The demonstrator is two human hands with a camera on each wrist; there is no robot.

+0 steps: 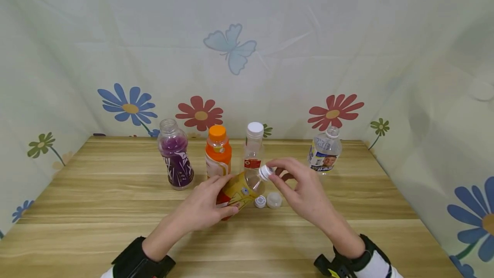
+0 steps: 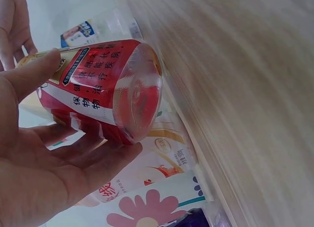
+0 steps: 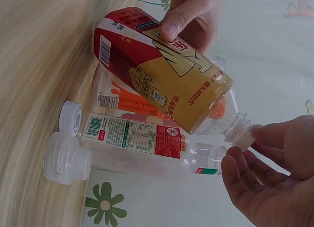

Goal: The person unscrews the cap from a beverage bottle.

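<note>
A clear bottle with a gold and red label [image 1: 240, 190] is tilted, its neck toward the right. My left hand [image 1: 208, 203] grips it round the label, and in the left wrist view its base [image 2: 140, 92] is lifted off the table. With thumb and fingertips my right hand [image 1: 305, 188] pinches the white cap [image 1: 266, 172] at the bottle's mouth. How tightly the cap sits cannot be told. Below the neck a white cap [image 1: 260, 201] and a translucent cap [image 1: 274, 200] lie side by side on the wooden table [image 1: 115, 209].
Behind the hands stand a purple uncapped bottle [image 1: 176, 158], an orange-capped bottle [image 1: 218, 151] and a white-capped clear bottle [image 1: 254, 140]. An uncapped clear bottle [image 1: 325, 149] with a blue and white label stands at the right. A flower-printed curtain [image 1: 270, 80] hangs behind the table.
</note>
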